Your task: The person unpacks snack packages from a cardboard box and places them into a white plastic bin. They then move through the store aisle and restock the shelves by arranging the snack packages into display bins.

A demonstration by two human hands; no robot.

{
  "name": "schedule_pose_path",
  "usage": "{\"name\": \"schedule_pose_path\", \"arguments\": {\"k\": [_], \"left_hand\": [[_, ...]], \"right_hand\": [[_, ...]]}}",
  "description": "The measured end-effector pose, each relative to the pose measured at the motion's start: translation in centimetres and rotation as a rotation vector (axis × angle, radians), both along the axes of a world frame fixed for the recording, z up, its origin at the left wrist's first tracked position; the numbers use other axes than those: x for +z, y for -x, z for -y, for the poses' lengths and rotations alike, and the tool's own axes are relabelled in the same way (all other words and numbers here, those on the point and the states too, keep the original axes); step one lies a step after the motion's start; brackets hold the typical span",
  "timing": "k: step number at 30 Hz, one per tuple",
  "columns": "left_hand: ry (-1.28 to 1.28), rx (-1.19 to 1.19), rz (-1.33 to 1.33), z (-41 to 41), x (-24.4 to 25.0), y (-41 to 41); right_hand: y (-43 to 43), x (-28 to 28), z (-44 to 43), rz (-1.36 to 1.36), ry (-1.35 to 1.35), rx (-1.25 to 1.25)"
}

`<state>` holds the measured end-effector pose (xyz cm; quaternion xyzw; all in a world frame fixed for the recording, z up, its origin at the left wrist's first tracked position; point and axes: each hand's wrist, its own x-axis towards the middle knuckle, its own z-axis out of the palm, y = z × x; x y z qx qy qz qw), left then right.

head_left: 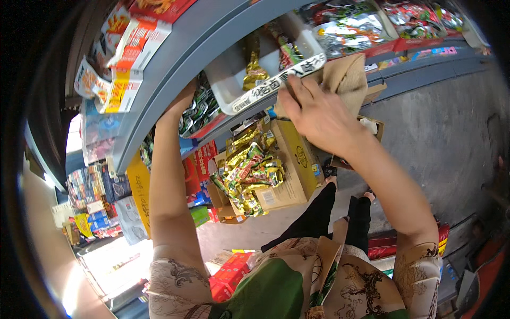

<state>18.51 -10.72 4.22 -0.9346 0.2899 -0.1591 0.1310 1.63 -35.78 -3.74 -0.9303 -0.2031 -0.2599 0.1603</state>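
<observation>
My right hand (312, 109) holds a tan cloth (346, 79) against the front rim of a white plastic tray (225, 93) on the shelf. The rim bears a strip of handwriting. Inside the tray lie a gold foil snack packet (255, 65) and a red-green packet (287, 50). My left hand (185, 97) reaches in between the shelf boards, left of the tray, near dark green foil packets (199, 105). Its fingers are hidden behind the blue-grey shelf board (175, 52).
Below the tray, gold and green snack packets (249, 171) are heaped over a cardboard box (285, 187). More foil packets (352, 30) fill compartments to the right. Snack boxes (137, 44) stand on the upper shelf. Red boxes (231, 275) sit on the floor at my left side.
</observation>
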Motion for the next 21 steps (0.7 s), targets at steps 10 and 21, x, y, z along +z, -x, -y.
{"name": "schedule_pose_path", "arguments": {"k": [10, 21], "left_hand": [[0.057, -0.196, 0.008, -2.0, -2.1, -5.3], [0.151, -0.075, -0.125, -4.5, -2.2, -2.9]], "right_hand": [[-8.7, 0.4, -4.8, -0.194, 0.389, 0.18], [-9.7, 3.6, -1.7, -0.206, 0.366, 0.276]]}}
